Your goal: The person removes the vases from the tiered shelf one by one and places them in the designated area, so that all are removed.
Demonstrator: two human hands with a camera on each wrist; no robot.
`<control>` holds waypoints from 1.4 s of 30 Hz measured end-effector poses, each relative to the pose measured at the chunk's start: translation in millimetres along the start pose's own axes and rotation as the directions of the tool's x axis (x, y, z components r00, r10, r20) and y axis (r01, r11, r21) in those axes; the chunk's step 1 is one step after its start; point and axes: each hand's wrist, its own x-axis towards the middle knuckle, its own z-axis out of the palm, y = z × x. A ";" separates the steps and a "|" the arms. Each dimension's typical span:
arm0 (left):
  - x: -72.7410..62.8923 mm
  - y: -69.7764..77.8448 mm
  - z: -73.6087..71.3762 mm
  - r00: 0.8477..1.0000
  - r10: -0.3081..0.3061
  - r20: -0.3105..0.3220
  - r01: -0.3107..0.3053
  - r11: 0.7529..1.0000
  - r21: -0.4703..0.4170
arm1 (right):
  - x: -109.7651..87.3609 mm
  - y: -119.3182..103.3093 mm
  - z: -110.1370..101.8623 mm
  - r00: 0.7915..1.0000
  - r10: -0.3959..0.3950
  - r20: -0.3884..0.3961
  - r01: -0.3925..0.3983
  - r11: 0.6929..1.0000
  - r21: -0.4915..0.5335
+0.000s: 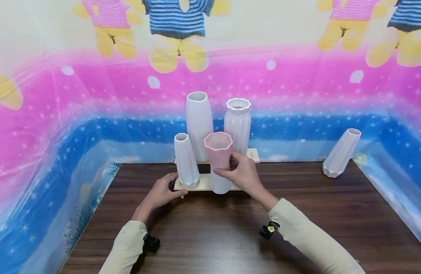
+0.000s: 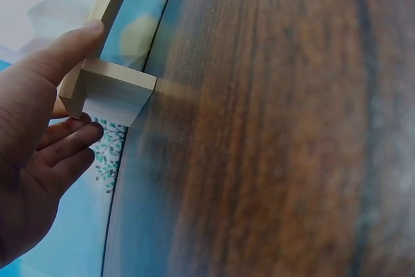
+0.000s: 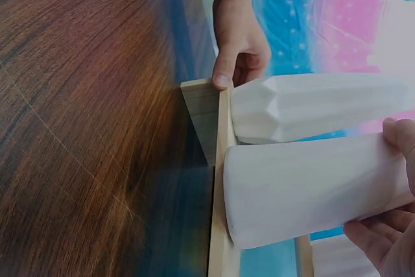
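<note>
My right hand [image 1: 245, 174] grips a vase [image 1: 220, 161], pink at its flared rim and white below, between thumb and fingers. Its base is right at the front slat of a two-tier wooden stand [image 1: 204, 182]. At the stand's left end, my left hand [image 1: 160, 192] holds the lower tier, thumb on the front edge and fingers behind it, as the left wrist view shows at the slat [image 2: 110, 24]. A small faceted white vase [image 1: 187, 163] stands on that tier, beside the held vase. Much of the stand's right side is hidden behind my right hand.
On the upper tier at the back are a tall smooth white vase [image 1: 198, 125] and a ribbed white vase [image 1: 238, 123]. Another faceted vase [image 1: 341, 154] stands on the dark wooden table [image 1: 210, 236] at the far right. A printed cloth [image 1: 285, 83] surrounds the table.
</note>
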 end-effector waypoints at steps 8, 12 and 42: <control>-1.2 -1.6 0.4 1.000 -0.020 0.012 0.020 1.000 -0.001 | -9.4 1.1 -12.1 1.000 -0.001 -0.011 0.001 1.000 0.008; -1.4 -2.5 1.5 1.000 -0.025 0.016 0.025 1.000 0.003 | -15.3 3.1 -20.1 1.000 0.015 -0.009 -0.015 1.000 0.004; 1.7 -0.5 1.2 0.999 -0.034 0.019 0.034 0.999 0.008 | -25.2 37.4 -118.2 0.986 0.041 -0.163 -0.063 0.989 -0.136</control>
